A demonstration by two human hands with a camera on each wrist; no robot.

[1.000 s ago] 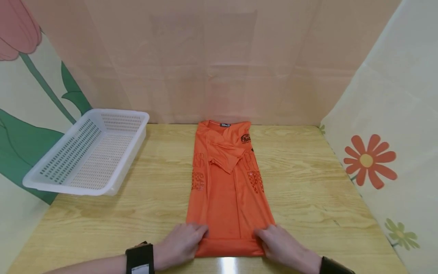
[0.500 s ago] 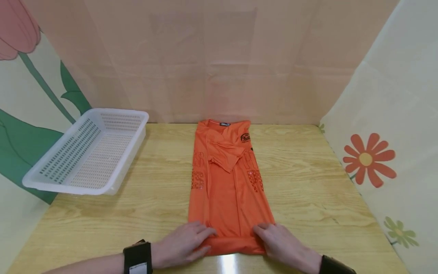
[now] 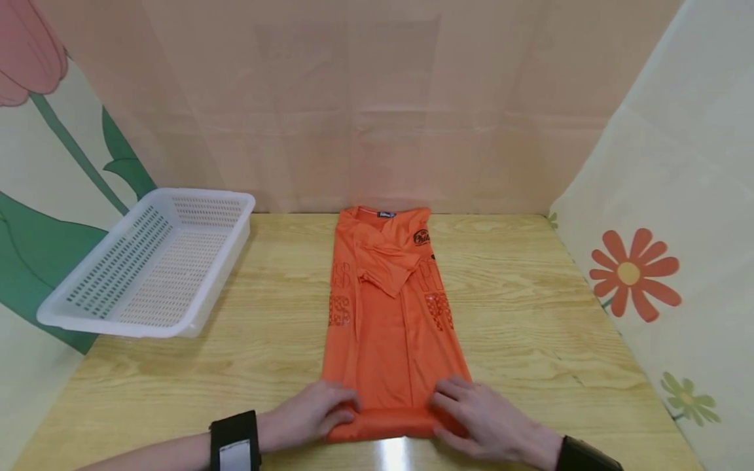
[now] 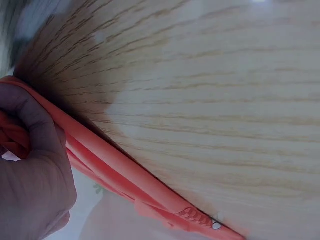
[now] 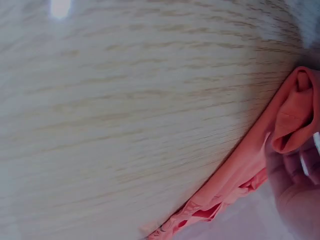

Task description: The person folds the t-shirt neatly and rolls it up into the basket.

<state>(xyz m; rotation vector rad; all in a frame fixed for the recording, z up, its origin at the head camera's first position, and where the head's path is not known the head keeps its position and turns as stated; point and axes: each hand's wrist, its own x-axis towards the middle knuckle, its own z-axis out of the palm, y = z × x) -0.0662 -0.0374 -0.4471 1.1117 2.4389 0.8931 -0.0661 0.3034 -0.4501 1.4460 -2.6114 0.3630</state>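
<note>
An orange T-shirt (image 3: 383, 353) lies lengthwise on the table, its sides folded inward and its collar at the far end. The near hem is turned up into a thick roll (image 3: 397, 424). My left hand (image 3: 312, 413) grips the left end of this roll with curled fingers. At the right end, my right hand (image 3: 485, 418) holds the roll, fingers over the top and thumb low at the near side. The right wrist view shows the open end of the rolled cloth (image 5: 295, 117) against the fingers. In the left wrist view, fabric shows inside the curled left fingers (image 4: 37, 120).
A white plastic basket (image 3: 203, 307) with perforated sides stands at the back left of the wood-grain table (image 3: 530, 314). A pinkish cloth backdrop (image 3: 383, 118) rises behind the table. Flower-printed sheets hang at the left and the right (image 3: 677, 170).
Both hands have shifted their hold on the rolled hem. The left fingers reached further in, then drew back left; the right fingers now lie over the roll. The roll looks slightly thicker.
</note>
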